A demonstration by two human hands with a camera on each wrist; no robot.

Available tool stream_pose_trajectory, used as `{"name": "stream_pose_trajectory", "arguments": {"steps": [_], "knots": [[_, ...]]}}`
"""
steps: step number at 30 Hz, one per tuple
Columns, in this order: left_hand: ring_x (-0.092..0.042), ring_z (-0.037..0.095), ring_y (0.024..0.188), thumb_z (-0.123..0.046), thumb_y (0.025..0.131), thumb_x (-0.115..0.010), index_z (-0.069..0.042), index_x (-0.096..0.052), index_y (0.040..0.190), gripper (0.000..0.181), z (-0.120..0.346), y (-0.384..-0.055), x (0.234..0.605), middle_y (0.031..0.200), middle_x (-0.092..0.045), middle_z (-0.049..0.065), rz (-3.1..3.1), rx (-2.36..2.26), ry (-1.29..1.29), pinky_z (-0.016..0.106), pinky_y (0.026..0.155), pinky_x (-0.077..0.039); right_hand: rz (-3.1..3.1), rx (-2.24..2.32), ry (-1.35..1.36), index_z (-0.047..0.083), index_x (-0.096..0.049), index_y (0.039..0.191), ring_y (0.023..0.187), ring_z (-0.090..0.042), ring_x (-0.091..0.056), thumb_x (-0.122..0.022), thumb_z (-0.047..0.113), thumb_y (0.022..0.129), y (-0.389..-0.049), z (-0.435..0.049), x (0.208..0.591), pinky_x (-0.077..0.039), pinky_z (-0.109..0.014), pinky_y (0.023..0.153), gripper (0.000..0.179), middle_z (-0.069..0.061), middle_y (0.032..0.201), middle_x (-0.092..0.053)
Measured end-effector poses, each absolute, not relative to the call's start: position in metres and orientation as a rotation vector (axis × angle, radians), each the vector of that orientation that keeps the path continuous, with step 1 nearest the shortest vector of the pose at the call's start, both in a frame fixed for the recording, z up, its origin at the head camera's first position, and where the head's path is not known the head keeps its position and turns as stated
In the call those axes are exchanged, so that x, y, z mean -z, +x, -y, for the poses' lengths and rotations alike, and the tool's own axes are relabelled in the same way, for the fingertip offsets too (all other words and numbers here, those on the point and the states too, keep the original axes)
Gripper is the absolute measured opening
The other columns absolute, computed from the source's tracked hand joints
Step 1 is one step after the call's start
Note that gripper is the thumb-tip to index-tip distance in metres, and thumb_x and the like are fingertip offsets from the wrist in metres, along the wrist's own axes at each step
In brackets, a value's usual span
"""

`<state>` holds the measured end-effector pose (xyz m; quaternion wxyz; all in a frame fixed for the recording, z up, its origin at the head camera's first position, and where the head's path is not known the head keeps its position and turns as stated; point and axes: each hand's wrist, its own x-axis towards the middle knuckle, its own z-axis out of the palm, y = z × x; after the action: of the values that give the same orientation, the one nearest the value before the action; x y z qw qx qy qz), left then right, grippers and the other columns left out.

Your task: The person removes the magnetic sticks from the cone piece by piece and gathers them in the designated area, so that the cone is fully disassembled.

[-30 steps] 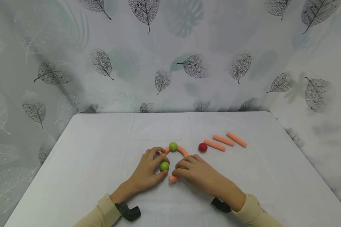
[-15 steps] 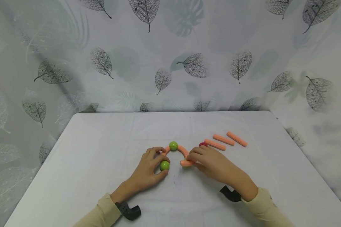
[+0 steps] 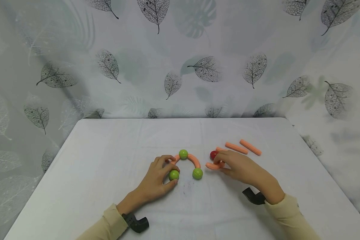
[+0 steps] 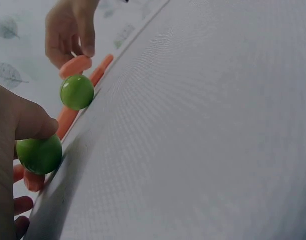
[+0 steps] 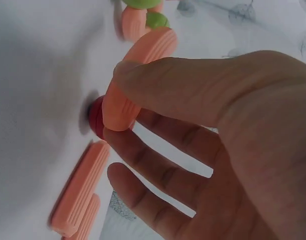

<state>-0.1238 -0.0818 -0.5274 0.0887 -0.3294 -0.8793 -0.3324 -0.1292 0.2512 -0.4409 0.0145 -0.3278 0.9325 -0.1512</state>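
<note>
Free gap between nearer green balls (image 3: 197, 173); red ball (image 3: 213, 155) beside right fingers (image 5: 153, 162)

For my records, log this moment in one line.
left hand: holds green ball; right hand: pinches curved orange piece; red ball: near right hand

A screened-off tabletop space (leaf-print backdrop (image 3: 132, 90), white table (image 3: 114, 143)).

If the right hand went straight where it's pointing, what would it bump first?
Probably the red ball, just ahead of the right hand, which pinches a curved orange stick. The hand's height is hard to tell, so it might pass over the ball.
</note>
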Motion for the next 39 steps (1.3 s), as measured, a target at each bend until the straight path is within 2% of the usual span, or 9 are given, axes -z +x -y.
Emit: {"name": "stream_pose_trajectory", "arguments": {"steps": [5, 13, 20, 25, 35, 39], "knots": [[-0.047, 0.025, 0.129, -0.029, 0.088, -0.076, -0.028, -0.068, 0.112, 0.026, 0.082, -0.124, 0.527, 0.142, -0.051, 0.004, 2.632, 0.977, -0.970, 0.050, 0.102, -0.040, -2.914, 0.435, -0.946, 0.019, -0.068, 0.096, 0.078, -0.007, -0.057, -0.084, 0.009, 0.087, -0.132, -0.253, 0.444, -0.048, -0.021, 0.072, 0.020, 0.013, 0.087, -0.063], [-0.047, 0.026, 0.129, -0.028, 0.088, -0.076, -0.028, -0.068, 0.111, 0.024, 0.082, -0.124, 0.526, 0.142, -0.051, 0.004, 2.626, 0.984, -0.973, 0.051, 0.102, -0.040, -2.948, 0.374, -0.869, 0.018, -0.070, 0.099, 0.081, -0.006, -0.055, -0.086, 0.010, 0.085, -0.131, -0.252, 0.448, -0.050, -0.025, 0.071, 0.022, 0.009, 0.087, -0.064], [-0.047, 0.026, 0.129, -0.028, 0.088, -0.077, -0.027, -0.068, 0.110, 0.024, 0.081, -0.124, 0.526, 0.141, -0.051, 0.005, 2.611, 0.995, -0.980, 0.052, 0.102, -0.039, -2.978, 0.337, -0.824, 0.020, -0.065, 0.090, 0.069, -0.002, -0.044, -0.085, 0.016, 0.087, -0.133, -0.252, 0.455, -0.039, -0.020, 0.063, 0.021, 0.012, 0.074, -0.051], [-0.047, 0.026, 0.128, -0.026, 0.088, -0.077, -0.027, -0.068, 0.110, 0.024, 0.081, -0.123, 0.526, 0.141, -0.051, 0.006, 2.607, 0.998, -0.985, 0.051, 0.101, -0.039, -3.018, 0.346, -0.785, 0.019, -0.066, 0.089, 0.066, -0.002, -0.043, -0.087, 0.017, 0.085, -0.134, -0.252, 0.457, -0.037, -0.020, 0.062, 0.021, 0.012, 0.069, -0.050], [-0.046, 0.026, 0.129, -0.027, 0.088, -0.077, -0.027, -0.068, 0.110, 0.024, 0.081, -0.124, 0.526, 0.141, -0.051, 0.006, 2.619, 1.005, -0.983, 0.052, 0.103, -0.039, -3.075, 0.313, -0.765, 0.017, -0.066, 0.090, 0.066, -0.004, -0.042, -0.084, 0.010, 0.087, -0.136, -0.255, 0.462, -0.035, -0.020, 0.062, 0.020, 0.009, 0.068, -0.048], [-0.046, 0.025, 0.129, -0.026, 0.088, -0.078, -0.028, -0.068, 0.110, 0.024, 0.081, -0.124, 0.527, 0.141, -0.050, 0.005, 2.621, 1.011, -0.982, 0.051, 0.102, -0.038, -3.109, 0.300, -0.786, 0.016, -0.067, 0.091, 0.068, -0.004, -0.045, -0.084, 0.008, 0.086, -0.136, -0.255, 0.463, -0.038, -0.019, 0.063, 0.019, 0.007, 0.074, -0.054]]}}
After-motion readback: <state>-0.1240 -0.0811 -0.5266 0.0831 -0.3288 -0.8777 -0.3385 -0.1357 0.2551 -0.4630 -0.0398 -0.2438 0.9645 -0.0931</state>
